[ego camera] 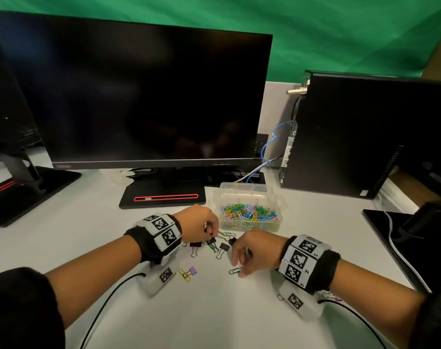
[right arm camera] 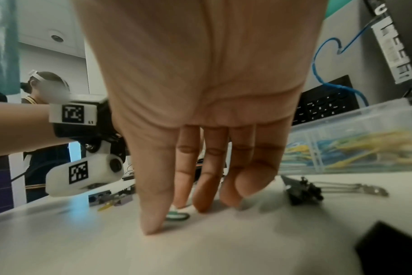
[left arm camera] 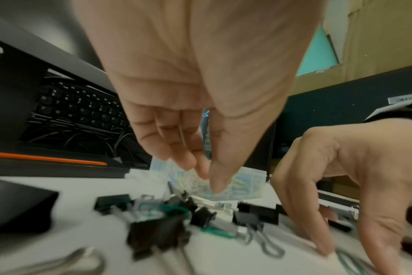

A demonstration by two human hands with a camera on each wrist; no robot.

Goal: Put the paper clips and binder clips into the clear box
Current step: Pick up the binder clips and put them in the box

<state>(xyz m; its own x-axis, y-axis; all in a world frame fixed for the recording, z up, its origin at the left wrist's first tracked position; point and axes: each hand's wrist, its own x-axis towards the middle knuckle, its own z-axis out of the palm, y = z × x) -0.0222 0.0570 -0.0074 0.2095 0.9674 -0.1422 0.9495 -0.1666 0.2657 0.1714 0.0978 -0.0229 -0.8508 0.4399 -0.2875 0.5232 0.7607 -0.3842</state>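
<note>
The clear box (ego camera: 272,224) stands open behind my hands and holds several coloured paper clips. Loose black binder clips (ego camera: 223,247) and paper clips lie on the white desk in front of it. My left hand (ego camera: 209,231) hovers over one small black binder clip (ego camera: 211,240). In the left wrist view its fingers (left arm camera: 188,161) bend toward the thumb, with nothing seen between them. My right hand (ego camera: 239,269) points down with straight fingers (right arm camera: 204,201) on the desk. Thumb and forefinger touch a green paper clip (right arm camera: 178,215). A purple binder clip (ego camera: 192,270) lies nearer to me.
A dark monitor (ego camera: 139,96) on its black base (ego camera: 161,195) fills the back. A black computer tower (ego camera: 360,137) stands at the right. Another monitor stand (ego camera: 25,187) sits at the left, and a black stand with a white cable (ego camera: 395,248) at the right. Wrist-camera cables trail toward me.
</note>
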